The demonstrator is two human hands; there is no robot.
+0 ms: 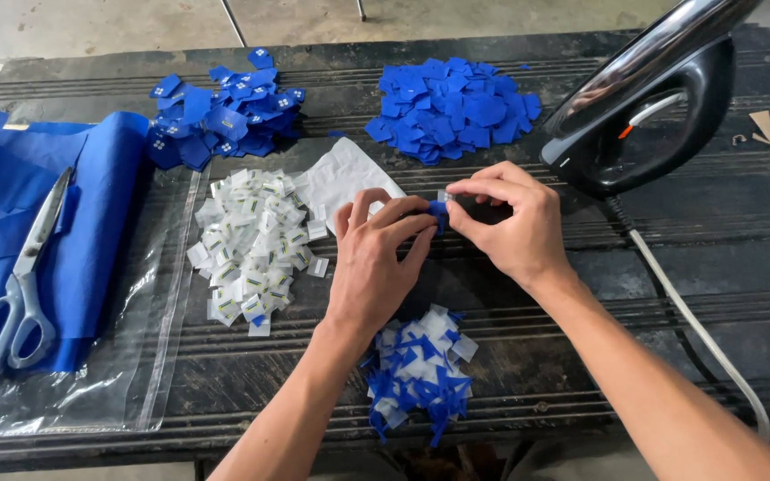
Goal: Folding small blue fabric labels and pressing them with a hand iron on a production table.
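Dark, ribbed and worn, the surface (724,240) runs across the whole head view, with pale concrete floor beyond its far edge. I have both hands meeting just past the centre. My left hand (376,258) curls its fingers inward, tips pressed on a small blue fabric piece (438,214). My right hand (505,223) pinches the same piece from the other side between thumb and forefinger, with a sliver of white label showing at the pinch. Both hands are closed on the piece, which is raised slightly off the surface.

Near my forearms lies a pile of blue-and-white folded pieces (421,370). Left of my left hand, a heap of small white woven labels (247,249) rests on a clear plastic bag (126,356); a white paper sheet (345,174) sits just beside it. At the far edge are two heaps: blue squares bearing white marks (220,116) on the left, and plain blue fabric squares (452,107) on the right.

A black electric iron (643,116) stands tilted at the right, close to my right hand, its white cord (697,321) trailing toward me. Folded blue cloth (2,214) covers the left end, with grey-handled metal scissors (20,285) lying on it.
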